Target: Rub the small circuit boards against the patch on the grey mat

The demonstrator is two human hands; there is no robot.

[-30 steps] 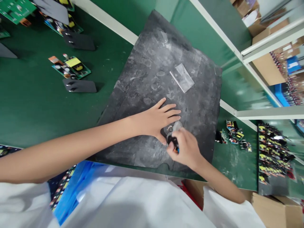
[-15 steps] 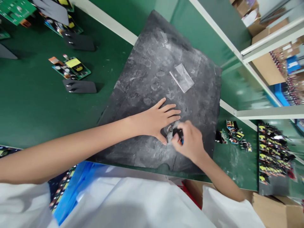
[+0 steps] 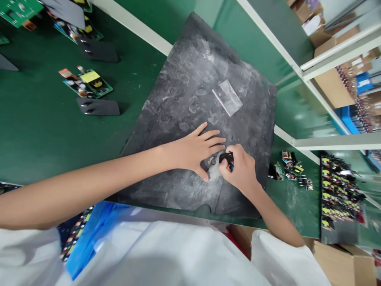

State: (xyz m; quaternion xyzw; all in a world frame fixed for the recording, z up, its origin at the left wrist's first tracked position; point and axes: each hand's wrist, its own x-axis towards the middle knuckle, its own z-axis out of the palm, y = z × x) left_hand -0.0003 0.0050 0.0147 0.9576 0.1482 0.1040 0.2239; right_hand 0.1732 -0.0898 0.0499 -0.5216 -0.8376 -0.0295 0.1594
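Note:
My left hand (image 3: 199, 149) lies flat on the dark grey mat (image 3: 184, 95), its fingers spread and holding nothing. Between its thumb and forefinger is a small round greyish piece (image 3: 212, 161), too small to make out, on a whitish worn patch. Just to the right, my right hand (image 3: 242, 169) is closed around a small black part (image 3: 226, 159) with orange and blue bits at its lower side. Most of that part is hidden by the fingers. A clear plastic rectangle (image 3: 228, 98) lies on the mat beyond both hands.
On the green table at left stand a circuit board (image 3: 89, 82) and a black plastic cover (image 3: 98, 106), with more boards and covers behind. Several small boards (image 3: 294, 167) lie to the right, near a tray of assemblies (image 3: 339, 190). A white frame rail (image 3: 336, 142) crosses at right.
My right hand has shifted slightly right and up with the black part, turning so more of the part shows. My left hand stays in place.

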